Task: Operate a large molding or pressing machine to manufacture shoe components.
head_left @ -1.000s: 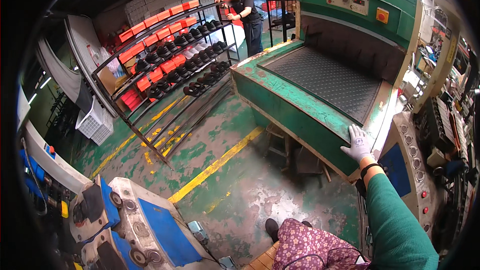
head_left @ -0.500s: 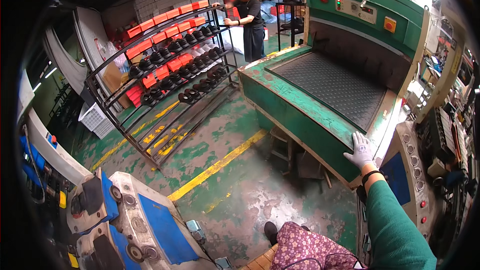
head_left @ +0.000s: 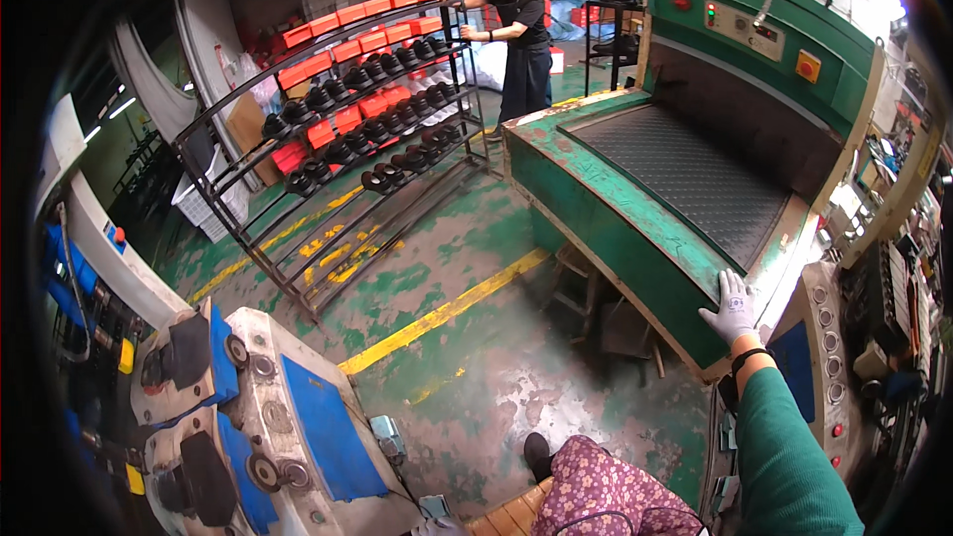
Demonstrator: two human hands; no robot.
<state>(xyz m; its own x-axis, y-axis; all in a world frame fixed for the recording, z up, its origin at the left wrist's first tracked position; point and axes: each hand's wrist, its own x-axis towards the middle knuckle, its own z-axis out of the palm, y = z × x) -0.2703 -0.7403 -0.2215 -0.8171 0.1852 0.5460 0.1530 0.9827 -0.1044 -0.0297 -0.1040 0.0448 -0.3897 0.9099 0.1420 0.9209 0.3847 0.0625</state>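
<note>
My right hand [head_left: 733, 306], in a white glove with a green sleeve behind it, rests flat on the near corner of a large green machine [head_left: 606, 203]. The fingers lie spread on the worn edge and hold nothing. The machine has a black ribbed mat [head_left: 685, 174] as its bed and a green hood with buttons above. My left hand is out of the picture. My patterned trouser leg [head_left: 606, 491] and a dark shoe [head_left: 537, 457] show at the bottom.
A metal rack [head_left: 347, 129] with black shoes and red-orange boxes stands at the back left; a person in black [head_left: 516, 35] works beside it. A white and blue machine [head_left: 248, 407] fills the lower left. A control panel [head_left: 829, 357] is at right. Yellow lines cross the green floor.
The view has shifted slightly, so the green machine and rack sit a little lower in frame. My right hand stays on the machine's corner.
</note>
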